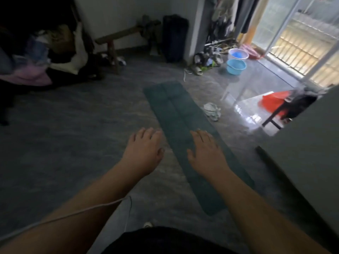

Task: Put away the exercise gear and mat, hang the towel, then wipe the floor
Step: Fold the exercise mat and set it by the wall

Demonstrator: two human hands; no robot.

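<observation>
A long dark green exercise mat (176,114), folded lengthwise into a narrow strip, lies flat on the grey floor and runs from near my feet toward the far middle. My right hand (207,153) hovers over the mat's middle, palm down, fingers spread, holding nothing. My left hand (145,149) is held out beside the mat's left edge, over bare floor, fingers apart and empty. A crumpled pale towel or rag (212,110) lies on the floor just right of the mat.
Two blue basins (236,66) and several shoes (200,65) sit at the far right near the balcony door. A chair with red fabric (275,103) stands right. A clothes pile (36,57) fills the left; a wooden bench (117,36) and dark suitcase (174,37) stand at the back wall.
</observation>
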